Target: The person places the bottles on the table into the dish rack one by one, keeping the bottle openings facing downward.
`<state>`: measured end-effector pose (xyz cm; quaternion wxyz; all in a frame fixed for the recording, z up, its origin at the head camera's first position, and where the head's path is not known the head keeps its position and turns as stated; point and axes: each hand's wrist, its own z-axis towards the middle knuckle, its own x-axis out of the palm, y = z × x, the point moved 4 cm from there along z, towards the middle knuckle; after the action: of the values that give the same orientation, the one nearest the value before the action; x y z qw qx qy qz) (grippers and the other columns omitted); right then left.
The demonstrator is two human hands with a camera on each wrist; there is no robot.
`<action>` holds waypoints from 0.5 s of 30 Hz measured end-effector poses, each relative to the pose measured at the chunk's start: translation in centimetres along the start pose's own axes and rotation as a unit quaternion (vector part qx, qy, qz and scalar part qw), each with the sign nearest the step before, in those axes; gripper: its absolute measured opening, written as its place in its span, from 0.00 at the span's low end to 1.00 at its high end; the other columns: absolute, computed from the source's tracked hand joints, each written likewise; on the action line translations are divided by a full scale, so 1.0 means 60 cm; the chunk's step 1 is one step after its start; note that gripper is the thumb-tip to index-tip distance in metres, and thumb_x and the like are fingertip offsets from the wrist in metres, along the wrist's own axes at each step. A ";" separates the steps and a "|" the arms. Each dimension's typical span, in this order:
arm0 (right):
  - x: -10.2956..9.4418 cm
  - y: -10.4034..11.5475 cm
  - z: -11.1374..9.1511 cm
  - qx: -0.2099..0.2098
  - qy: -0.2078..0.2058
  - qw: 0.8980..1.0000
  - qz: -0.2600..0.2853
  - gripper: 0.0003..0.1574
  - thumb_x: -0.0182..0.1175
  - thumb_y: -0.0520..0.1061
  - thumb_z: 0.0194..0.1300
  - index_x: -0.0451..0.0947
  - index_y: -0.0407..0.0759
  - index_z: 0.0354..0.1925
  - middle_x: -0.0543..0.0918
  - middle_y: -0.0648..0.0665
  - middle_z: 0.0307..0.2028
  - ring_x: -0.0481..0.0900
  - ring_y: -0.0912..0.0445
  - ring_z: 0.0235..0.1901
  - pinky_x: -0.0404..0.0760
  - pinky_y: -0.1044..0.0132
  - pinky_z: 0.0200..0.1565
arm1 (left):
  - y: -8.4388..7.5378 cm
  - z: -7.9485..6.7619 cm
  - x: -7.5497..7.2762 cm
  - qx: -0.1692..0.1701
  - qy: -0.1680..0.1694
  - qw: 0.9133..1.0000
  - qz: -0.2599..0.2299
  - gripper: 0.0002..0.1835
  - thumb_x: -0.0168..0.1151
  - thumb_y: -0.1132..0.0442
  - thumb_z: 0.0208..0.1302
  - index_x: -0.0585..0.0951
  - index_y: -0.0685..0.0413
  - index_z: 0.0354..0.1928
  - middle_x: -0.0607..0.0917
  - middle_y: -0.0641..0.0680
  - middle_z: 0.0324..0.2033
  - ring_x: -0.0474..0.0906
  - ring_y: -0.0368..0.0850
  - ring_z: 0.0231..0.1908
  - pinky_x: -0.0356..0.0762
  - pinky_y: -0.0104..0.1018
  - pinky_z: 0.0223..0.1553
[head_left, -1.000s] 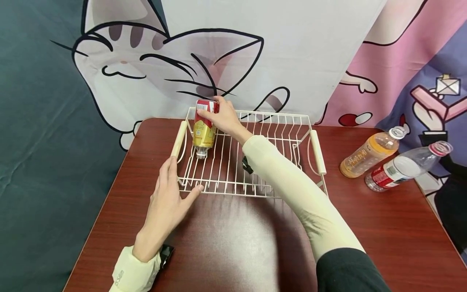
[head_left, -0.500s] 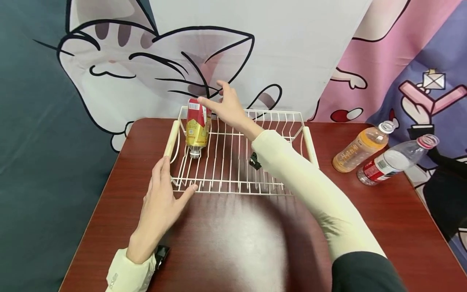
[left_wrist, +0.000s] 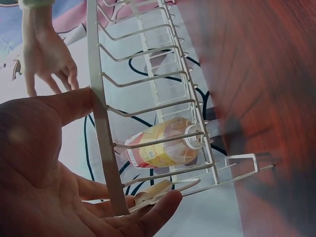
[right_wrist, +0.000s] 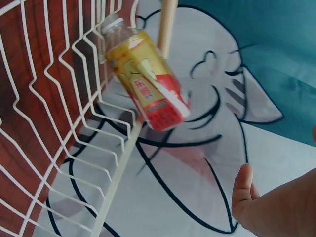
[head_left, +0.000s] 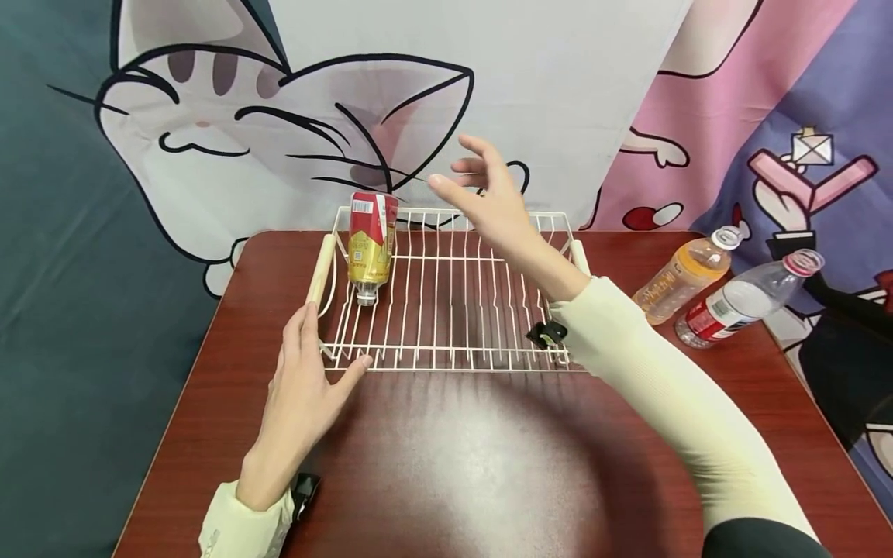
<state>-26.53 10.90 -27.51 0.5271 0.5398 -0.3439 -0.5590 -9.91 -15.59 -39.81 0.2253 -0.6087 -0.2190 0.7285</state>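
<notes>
A white wire dish rack with cream side handles stands on the table. In its left end a plastic bottle with a red and yellow label leans with its base up and its capped neck down. At the rack's front left corner rests my left hand, fingers straight along the side and thumb spread at the front. In the left wrist view its thumb touches the rack's flat rim. My right hand hovers above the back of the rack, fingers loosely spread, holding nothing and apart from the bottle.
Right of the rack, an orange-labelled bottle and a clear bottle with a red label stand on the brown table. A printed cat curtain hangs close behind the table's back edge.
My right hand has let go of the red and yellow bottle and moved right and up. The bottle stays leaning in the rack; my left hand keeps its place at the corner.
</notes>
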 end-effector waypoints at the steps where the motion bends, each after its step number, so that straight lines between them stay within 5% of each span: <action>1: -0.008 0.001 -0.007 -0.006 -0.006 1.000 0.017 0.50 0.71 0.53 0.75 0.60 0.51 0.86 0.77 0.44 0.68 0.77 0.53 0.64 0.80 0.57 0.64 | 0.001 0.000 0.000 0.000 0.000 1.000 -0.001 0.59 0.75 0.44 0.72 0.50 0.61 0.89 0.58 0.65 0.83 0.67 0.73 0.75 0.76 0.82 0.54; 9: -0.070 -0.007 -0.077 -0.049 -0.067 0.989 0.120 0.40 0.66 0.41 0.77 0.67 0.42 0.81 0.81 0.39 0.62 0.82 0.53 0.56 0.82 0.64 0.58 | 0.003 -0.002 -0.002 -0.004 0.005 1.000 -0.004 0.59 0.74 0.43 0.72 0.49 0.61 0.90 0.57 0.64 0.83 0.66 0.71 0.76 0.76 0.81 0.55; 15: -0.115 -0.022 -0.149 -0.095 -0.129 0.968 0.193 0.31 0.63 0.31 0.75 0.75 0.37 0.73 0.86 0.40 0.53 0.87 0.53 0.49 0.86 0.66 0.48 | 0.002 -0.002 -0.002 0.002 0.006 1.000 -0.004 0.59 0.74 0.42 0.73 0.49 0.60 0.90 0.57 0.64 0.83 0.69 0.71 0.73 0.77 0.80 0.53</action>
<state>-19.15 19.47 -28.69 0.6245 0.3342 -0.4522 -0.5420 -9.77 -15.78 -39.83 0.2309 -0.6114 -0.2190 0.7245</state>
